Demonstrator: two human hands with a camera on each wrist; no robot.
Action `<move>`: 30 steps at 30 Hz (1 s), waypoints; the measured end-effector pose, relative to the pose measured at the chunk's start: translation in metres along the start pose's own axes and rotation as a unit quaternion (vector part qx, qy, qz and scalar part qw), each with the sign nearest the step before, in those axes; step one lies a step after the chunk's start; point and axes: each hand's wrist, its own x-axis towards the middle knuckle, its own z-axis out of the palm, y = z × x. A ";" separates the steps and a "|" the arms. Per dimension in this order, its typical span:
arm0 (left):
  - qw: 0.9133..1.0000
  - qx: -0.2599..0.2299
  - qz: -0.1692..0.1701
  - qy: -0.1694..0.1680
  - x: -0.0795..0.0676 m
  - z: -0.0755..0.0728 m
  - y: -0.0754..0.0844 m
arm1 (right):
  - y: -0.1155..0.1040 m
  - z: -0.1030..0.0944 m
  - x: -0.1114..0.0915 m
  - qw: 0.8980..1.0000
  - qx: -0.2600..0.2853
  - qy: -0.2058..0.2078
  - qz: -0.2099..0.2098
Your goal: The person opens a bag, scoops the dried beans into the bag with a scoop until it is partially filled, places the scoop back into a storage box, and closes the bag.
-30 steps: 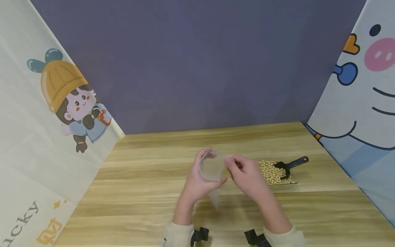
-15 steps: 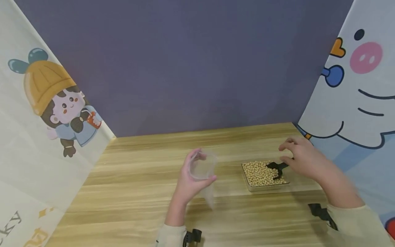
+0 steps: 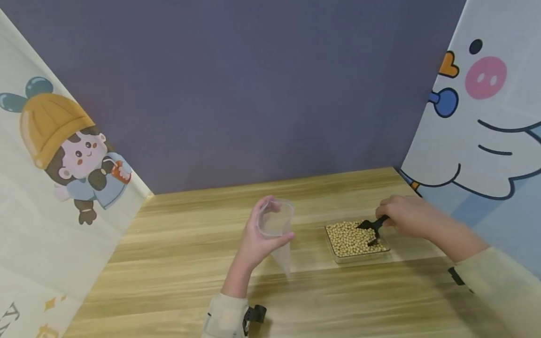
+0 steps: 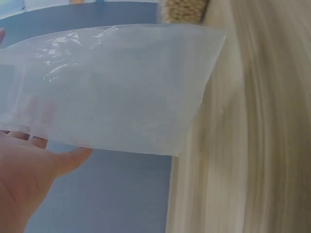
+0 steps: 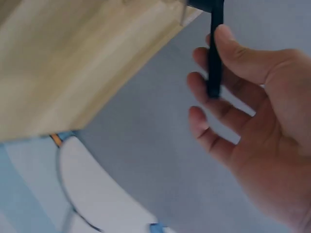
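In the head view my left hand [image 3: 256,234] holds up a clear plastic bag [image 3: 276,218], fingers and thumb curved round its spread mouth. The bag's lower end tapers to a corner that hangs over the table; the left wrist view shows the limp, see-through bag [image 4: 116,92] beyond the thumb. At the right, my right hand [image 3: 403,217] grips the handle of a small black scoop [image 3: 372,226]. The scoop's head rests among yellow soybeans [image 3: 348,239] that fill a clear shallow box. In the right wrist view thumb and fingers pinch the black handle [image 5: 214,63].
The clear box [image 3: 359,258] stands on the wood-grain table [image 3: 190,263], right of the bag. A dark grey-blue panel [image 3: 253,94] rises behind the table. Printed cartoon sheets flank it, on the left [image 3: 25,197] and right [image 3: 444,145].
My right hand has left the bag's rim, moved right and taken hold of the scoop's handle. My left hand still holds the bag. The view has turned slightly to the right.
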 end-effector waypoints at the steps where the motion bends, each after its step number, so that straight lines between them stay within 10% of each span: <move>1: 1.000 0.002 -0.004 -0.001 0.000 0.000 -0.001 | -0.002 -0.004 0.002 0.999 -0.031 0.016 -0.012; 12: 1.000 0.018 -0.001 -0.016 0.002 -0.006 -0.001 | -0.007 -0.053 0.000 0.982 -0.185 0.022 -0.036; 30: 1.000 0.016 -0.012 -0.024 -0.003 -0.016 -0.005 | 0.040 0.011 -0.035 0.997 0.056 0.059 0.006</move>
